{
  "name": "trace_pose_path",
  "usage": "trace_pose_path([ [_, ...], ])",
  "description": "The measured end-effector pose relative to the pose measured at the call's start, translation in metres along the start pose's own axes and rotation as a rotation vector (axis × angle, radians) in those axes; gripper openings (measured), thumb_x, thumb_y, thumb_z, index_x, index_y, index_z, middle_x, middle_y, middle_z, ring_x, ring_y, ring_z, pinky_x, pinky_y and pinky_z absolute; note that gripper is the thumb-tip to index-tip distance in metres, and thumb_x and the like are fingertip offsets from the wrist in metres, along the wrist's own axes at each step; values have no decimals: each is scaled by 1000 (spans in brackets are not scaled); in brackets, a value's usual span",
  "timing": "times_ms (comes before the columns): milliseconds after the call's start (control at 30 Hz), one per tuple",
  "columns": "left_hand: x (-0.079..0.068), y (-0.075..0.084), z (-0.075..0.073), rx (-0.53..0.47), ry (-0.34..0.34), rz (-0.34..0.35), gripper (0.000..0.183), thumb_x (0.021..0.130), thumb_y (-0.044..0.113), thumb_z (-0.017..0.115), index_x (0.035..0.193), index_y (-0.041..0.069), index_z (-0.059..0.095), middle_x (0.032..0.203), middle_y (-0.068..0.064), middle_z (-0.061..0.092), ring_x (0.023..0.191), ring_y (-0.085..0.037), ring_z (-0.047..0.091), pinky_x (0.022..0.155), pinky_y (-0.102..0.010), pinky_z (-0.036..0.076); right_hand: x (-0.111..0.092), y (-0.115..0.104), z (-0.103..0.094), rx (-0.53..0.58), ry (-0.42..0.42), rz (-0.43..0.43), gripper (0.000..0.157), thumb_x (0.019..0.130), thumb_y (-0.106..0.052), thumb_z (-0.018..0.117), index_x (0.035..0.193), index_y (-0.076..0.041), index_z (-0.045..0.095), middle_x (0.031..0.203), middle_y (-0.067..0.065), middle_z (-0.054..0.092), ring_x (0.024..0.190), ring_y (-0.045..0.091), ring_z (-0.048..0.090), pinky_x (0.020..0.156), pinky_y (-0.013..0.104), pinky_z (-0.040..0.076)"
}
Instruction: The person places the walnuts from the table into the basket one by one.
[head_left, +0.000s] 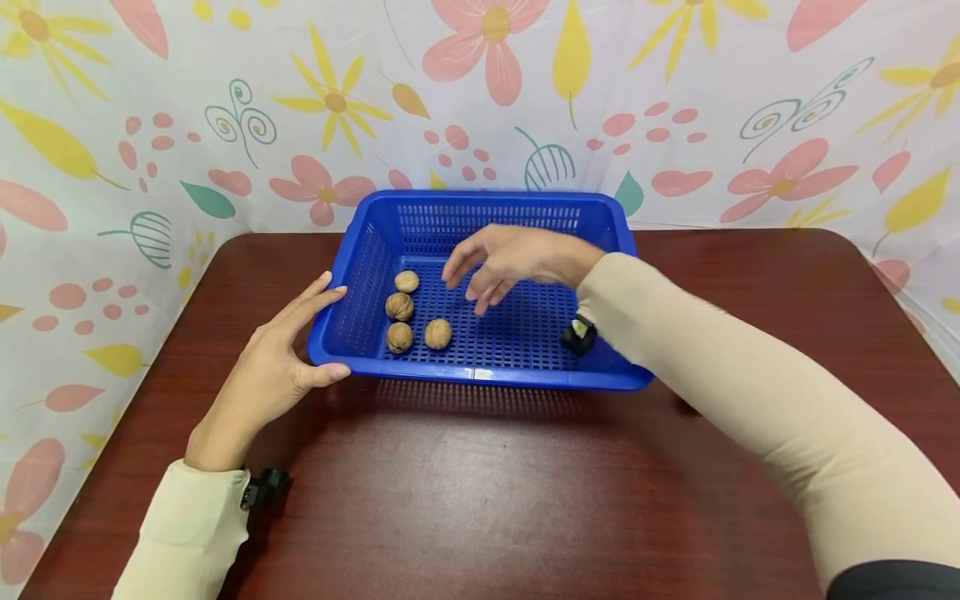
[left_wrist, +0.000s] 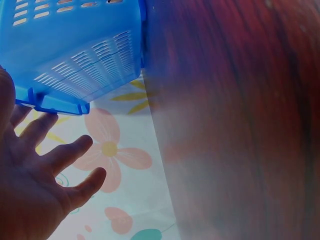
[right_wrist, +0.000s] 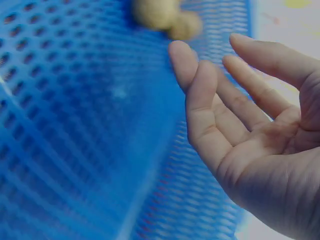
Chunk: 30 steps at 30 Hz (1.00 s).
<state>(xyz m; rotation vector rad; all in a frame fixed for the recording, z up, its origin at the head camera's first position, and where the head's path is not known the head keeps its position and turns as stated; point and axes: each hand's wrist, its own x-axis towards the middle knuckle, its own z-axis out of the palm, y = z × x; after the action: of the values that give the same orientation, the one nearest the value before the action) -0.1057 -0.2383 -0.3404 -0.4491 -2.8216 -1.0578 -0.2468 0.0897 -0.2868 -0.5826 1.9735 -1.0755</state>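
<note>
A blue plastic basket (head_left: 480,381) holds several walnuts (head_left: 438,334) on its left side. At its left end, my left hand (head_left: 266,362) touches the rim with the thumb at the near corner and fingertips along the side. In the left wrist view, fingers (left_wrist: 70,152) of this hand spread out beside the basket wall (left_wrist: 75,55), some free of it. My right hand (head_left: 517,258) hovers over the basket's middle, right of the walnuts, fingers loosely bent and nothing held. Blurred walnuts (right_wrist: 155,12) lie beyond its fingertips in the right wrist view.
Under the basket is a dark red-brown wooden table (head_left: 480,500). A white curtain (head_left: 480,125) with a flower print hangs right behind the basket. Dark wrist cameras (head_left: 264,488) are strapped at both sleeves; the right one hangs inside the basket's outline.
</note>
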Motion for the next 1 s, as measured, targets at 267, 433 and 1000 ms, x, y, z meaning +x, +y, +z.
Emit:
trace_pose_path([
  [267,0,2,1,-4,-4,-10,89,81,34,92,158,23,48,173,3,31,125,-38,64,79,-4,45,-89,1,-34,-65,194,-134,38,99,-4,66,137,-5,65,141,10,65,104,30,76,89,38,61],
  [433,0,4,0,4,1,-9,89,80,37,92,158,23,49,172,2,33,125,-39,64,78,-4,44,-152,33,-44,-25,341,-176,35,102,-5,64,137,-7,66,137,4,69,102,28,77,85,36,61],
  [1000,-1,2,0,12,-1,-11,90,80,40,91,158,24,49,173,2,32,127,-38,62,79,-5,44,-269,222,-8,417,497,-263,45,100,22,44,139,6,59,137,3,71,98,27,78,72,30,60],
])
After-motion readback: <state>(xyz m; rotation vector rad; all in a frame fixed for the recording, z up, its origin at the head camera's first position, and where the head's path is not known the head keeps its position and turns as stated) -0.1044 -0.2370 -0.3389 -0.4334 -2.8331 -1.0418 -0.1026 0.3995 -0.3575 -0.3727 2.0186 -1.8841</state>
